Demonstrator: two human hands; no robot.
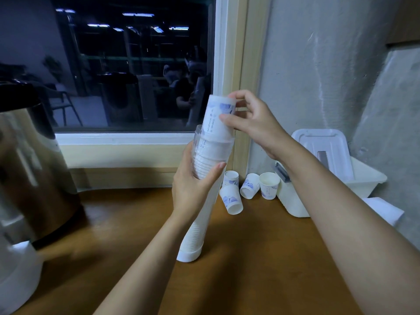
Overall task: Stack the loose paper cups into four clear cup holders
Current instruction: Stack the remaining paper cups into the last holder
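Four loose cups (230, 202) sit on the table (250, 246) beyond, while the right hand (254, 123) pinches a base-up paper cup (218, 119) between thumb and fingertips atop the clear holder (199, 138), which the left hand (193, 189) grips.

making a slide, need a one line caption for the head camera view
The left hand steadies a clear cup holder while the right hand fits a paper cup into its top.

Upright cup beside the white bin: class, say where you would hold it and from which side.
Probably best to pinch the rim of the upright cup from above: its mouth faces up and is free, while the bin and a tipped cup crowd its sides.
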